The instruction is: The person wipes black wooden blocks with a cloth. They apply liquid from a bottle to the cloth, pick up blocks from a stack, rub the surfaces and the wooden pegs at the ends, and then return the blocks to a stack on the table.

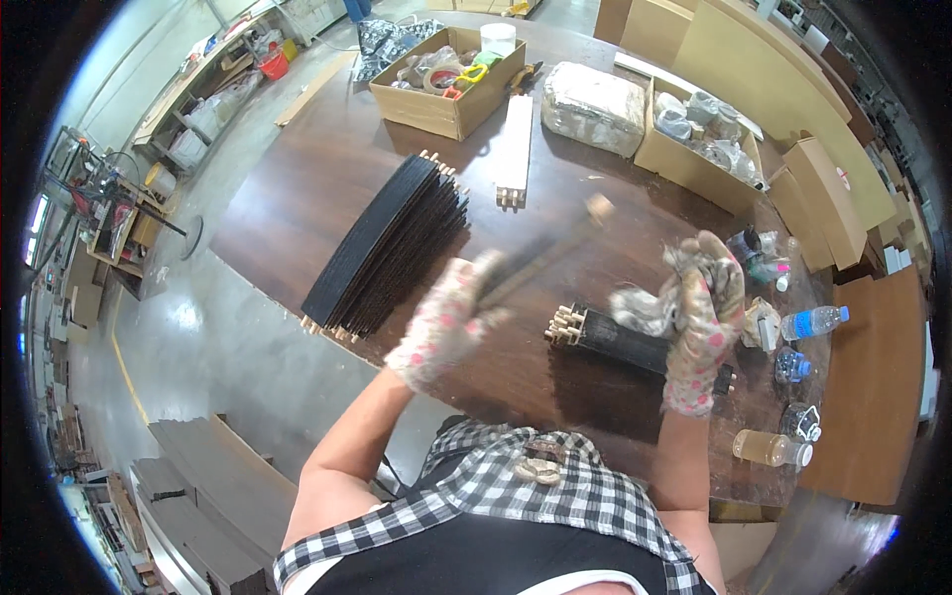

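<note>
My left hand (pixel 444 325), in a white work glove with pink dots, is closed round one end of a dark wooden slat (pixel 535 260). The slat is smeared by motion, and its pale far end points up and right. A crumpled grey rag (pixel 650 311) is gripped in my right hand (pixel 706 322), gloved the same way. Below the rag lies a small stack of black slats (pixel 627 343) with pale dowel pegs at the ends. To the left of my left hand stands a large, fanned stack of black slats (pixel 385 248), also pegged.
White slats (pixel 514 149) lie beyond the hands on the brown table (pixel 297 198). Behind are a cardboard box (pixel 431 111) with tape and scissors, a wrapped bundle (pixel 593 109) and a box of plastic bags (pixel 699 164). Several bottles (pixel 815 322) line the right edge.
</note>
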A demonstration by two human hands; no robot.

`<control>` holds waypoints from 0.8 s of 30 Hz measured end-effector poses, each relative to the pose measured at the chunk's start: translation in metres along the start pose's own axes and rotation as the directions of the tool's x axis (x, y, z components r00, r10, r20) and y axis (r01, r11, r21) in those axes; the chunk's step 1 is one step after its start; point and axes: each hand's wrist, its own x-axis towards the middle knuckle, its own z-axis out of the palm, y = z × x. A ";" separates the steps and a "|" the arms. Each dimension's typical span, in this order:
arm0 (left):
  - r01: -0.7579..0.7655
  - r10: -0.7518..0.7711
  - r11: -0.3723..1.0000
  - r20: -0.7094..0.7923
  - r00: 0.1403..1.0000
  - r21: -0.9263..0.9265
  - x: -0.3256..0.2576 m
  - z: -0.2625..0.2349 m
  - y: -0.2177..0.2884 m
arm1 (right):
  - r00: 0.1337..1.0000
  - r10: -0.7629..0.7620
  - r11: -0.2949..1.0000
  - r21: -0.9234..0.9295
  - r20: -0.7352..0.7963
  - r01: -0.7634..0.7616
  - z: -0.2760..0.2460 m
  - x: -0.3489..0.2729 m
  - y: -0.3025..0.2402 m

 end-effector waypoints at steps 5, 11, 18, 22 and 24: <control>0.375 -0.209 0.800 -0.368 0.906 0.468 0.009 -0.071 -0.009 | 0.997 0.065 0.990 -0.119 -0.046 -0.070 -0.041 -0.026 0.009; 0.514 -0.382 0.492 -0.357 0.852 0.702 0.006 -0.079 -0.062 | 0.968 0.209 0.960 -0.160 -0.141 -0.230 -0.075 -0.054 0.016; 0.486 -0.336 0.482 -0.359 0.871 0.729 0.022 -0.077 -0.076 | 0.962 0.230 0.948 -0.191 -0.148 -0.256 -0.099 -0.061 -0.024; 0.020 0.178 0.843 -0.315 0.932 0.537 0.032 -0.052 -0.044 | 0.971 0.146 0.987 -0.036 -0.188 -0.155 -0.101 -0.049 -0.033; -0.107 0.093 0.992 -0.198 0.976 -0.064 0.032 -0.007 0.001 | 0.939 0.048 0.993 -0.086 -0.341 -0.082 -0.099 -0.039 -0.017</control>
